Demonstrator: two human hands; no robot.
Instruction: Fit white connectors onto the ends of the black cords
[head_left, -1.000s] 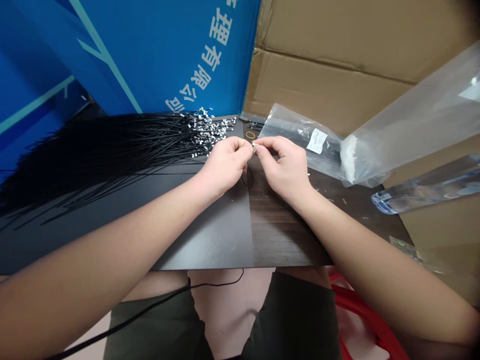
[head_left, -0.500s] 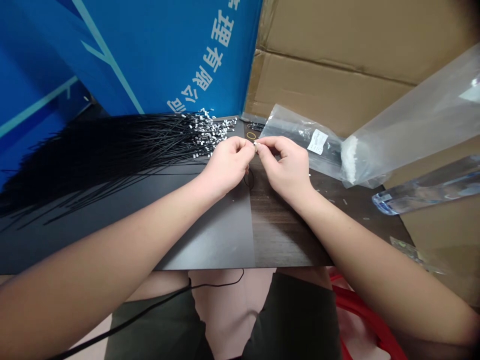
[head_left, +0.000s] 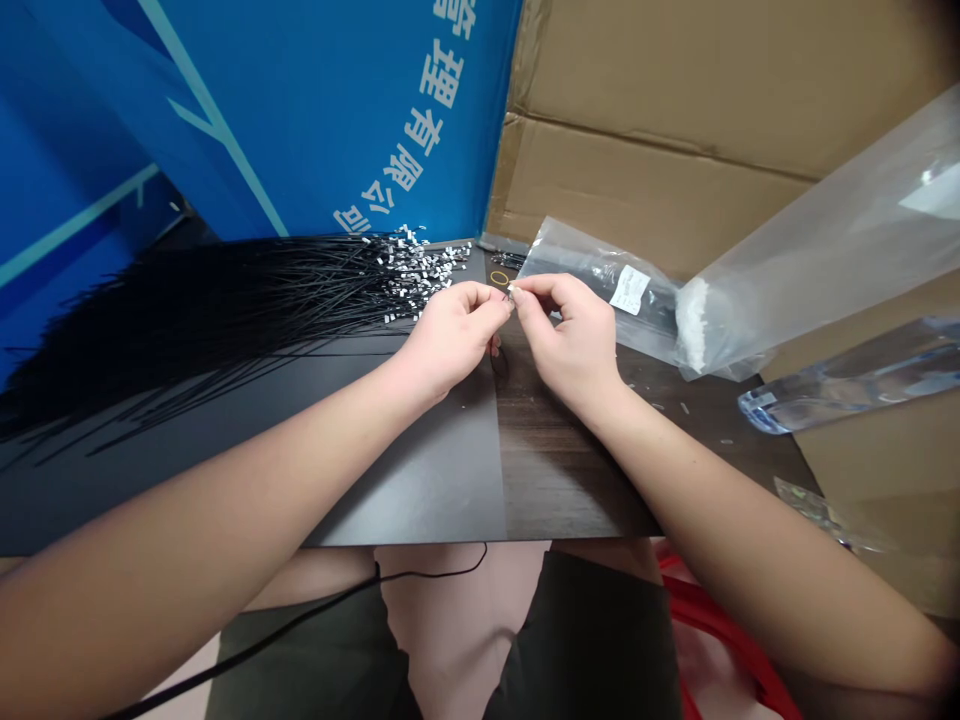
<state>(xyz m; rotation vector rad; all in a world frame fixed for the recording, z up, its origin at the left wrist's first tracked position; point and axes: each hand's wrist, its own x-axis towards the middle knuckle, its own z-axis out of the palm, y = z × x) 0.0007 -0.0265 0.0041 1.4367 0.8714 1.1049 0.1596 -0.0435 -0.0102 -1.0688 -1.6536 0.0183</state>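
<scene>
My left hand (head_left: 454, 335) and my right hand (head_left: 574, 335) meet above the table, their fingertips pinching a tiny silver metal piece (head_left: 511, 289) from both sides. A thin black cord (head_left: 499, 365) hangs from it in a small loop under my hands, partly hidden by them. To the left, on a dark sheet (head_left: 420, 480), lies a large bundle of black cords (head_left: 225, 330). Their small metal-tipped ends (head_left: 420, 270) are fanned out just beyond my left hand.
A dark wood tabletop (head_left: 562, 460) has small white scraps and a yellow rubber band (head_left: 499, 277). Nearby are a labelled plastic bag of black cords (head_left: 600, 285), a large transparent bag (head_left: 825, 250) and an acrylic block (head_left: 847, 380), with a blue banner (head_left: 300, 110) and cardboard (head_left: 660, 130) behind.
My hands stay together, pinching the metal piece, with only slight finger movement. The whole view has shifted slightly with my head, and less of the cord loop shows.
</scene>
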